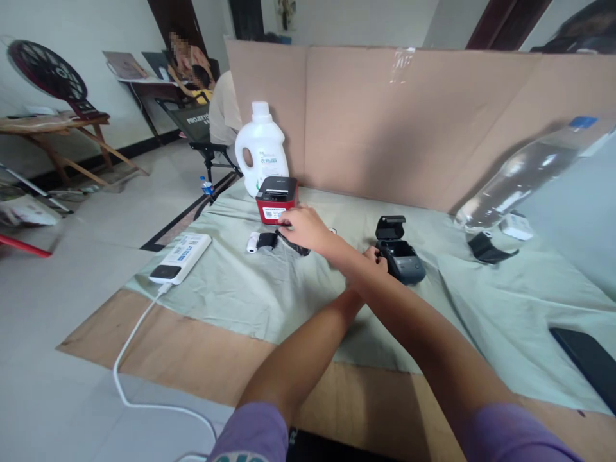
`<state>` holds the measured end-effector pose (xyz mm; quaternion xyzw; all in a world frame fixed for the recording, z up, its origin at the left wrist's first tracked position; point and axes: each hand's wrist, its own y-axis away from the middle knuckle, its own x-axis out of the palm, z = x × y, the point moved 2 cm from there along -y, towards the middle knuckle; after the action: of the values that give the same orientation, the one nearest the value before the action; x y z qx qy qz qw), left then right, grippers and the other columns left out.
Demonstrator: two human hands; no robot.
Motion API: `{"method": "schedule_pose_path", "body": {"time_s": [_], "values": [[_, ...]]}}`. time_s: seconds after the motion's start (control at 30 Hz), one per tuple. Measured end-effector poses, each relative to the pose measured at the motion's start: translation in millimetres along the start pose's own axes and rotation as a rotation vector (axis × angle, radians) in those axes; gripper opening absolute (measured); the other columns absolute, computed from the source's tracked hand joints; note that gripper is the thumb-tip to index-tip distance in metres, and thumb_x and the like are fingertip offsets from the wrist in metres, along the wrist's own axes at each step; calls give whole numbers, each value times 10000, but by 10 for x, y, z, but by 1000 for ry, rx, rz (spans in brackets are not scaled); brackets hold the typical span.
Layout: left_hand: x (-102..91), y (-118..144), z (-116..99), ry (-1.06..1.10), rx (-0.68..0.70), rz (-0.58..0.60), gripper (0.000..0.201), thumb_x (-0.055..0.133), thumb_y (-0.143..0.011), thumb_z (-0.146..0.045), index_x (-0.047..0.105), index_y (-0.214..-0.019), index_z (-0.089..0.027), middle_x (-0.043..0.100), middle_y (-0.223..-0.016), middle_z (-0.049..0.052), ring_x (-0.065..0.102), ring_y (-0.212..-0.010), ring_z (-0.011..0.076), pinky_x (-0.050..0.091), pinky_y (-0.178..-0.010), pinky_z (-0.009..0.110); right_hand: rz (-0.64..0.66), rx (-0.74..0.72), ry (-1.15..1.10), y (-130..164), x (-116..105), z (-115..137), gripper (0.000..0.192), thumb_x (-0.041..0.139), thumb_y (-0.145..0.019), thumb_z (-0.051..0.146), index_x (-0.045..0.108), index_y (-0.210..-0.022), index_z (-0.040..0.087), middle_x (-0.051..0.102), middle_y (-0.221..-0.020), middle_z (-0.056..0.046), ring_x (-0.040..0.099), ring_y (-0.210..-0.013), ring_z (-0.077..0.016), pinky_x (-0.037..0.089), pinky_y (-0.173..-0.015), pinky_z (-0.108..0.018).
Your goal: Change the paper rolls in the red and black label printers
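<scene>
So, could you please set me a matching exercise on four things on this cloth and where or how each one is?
1 white jug
2 red printer
3 black printer
4 power bank

a lid flipped up
b white cable plugged in
c just beyond the right hand
d tallest, standing by the cardboard wall

Pairs: 1-d, 2-c, 3-a, 4-b.

the arms cross over a pale green cloth. the right hand reaches far left, fingers on a black strip just before a red and black printer. the left hand touches the near left side of a small black printer, its lid up. a paper roll lies left of the strip; a white jug stands behind.
</scene>
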<state>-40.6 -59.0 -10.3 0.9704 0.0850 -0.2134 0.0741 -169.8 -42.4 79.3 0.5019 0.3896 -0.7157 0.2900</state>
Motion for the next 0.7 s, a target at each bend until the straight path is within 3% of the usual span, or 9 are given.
{"method": "schedule_pose_path", "body": {"time_s": [0.1, 0.17, 0.33, 0.7], "values": [[-20, 4, 46, -78, 62, -19, 299, 561, -898, -263, 681, -1171, -254, 758, -1026, 70, 683, -917, 226, 491, -795, 303, 57, -256, 55, -135, 245, 342, 266, 591, -922, 295, 675, -1151, 189, 706, -1137, -100, 523, -1158, -298, 406, -939, -392], [-29, 19, 75, -105, 82, -31, 303, 546, -898, -273, 680, -1169, -276, 762, -1005, 60, 687, -920, 232, 490, -765, 299, 133, -327, 130, -238, 442, 517, 309, 613, -905, 259, 644, -1202, 183, 678, -1189, -119, 498, -1204, -306, 401, -957, -402], [-26, 54, 78, -127, 99, -62, 296, 537, -895, -263, 686, -1150, -285, 763, -980, 65, 696, -928, 243, 492, -768, 311, 255, -201, 183, -492, 755, 654, 355, 609, -891, 226, 602, -1244, 186, 651, -1230, -137, 523, -1194, -316, 435, -932, -410], [-17, 48, 69, -120, 90, -64, 278, 549, -899, -282, 683, -1142, -289, 764, -988, 64, 699, -951, 245, 497, -792, 316, 226, -159, 121, -479, 782, 571, 366, 629, -885, 254, 605, -1238, 160, 630, -1239, -165, 556, -1175, -322, 434, -940, -422]]}}
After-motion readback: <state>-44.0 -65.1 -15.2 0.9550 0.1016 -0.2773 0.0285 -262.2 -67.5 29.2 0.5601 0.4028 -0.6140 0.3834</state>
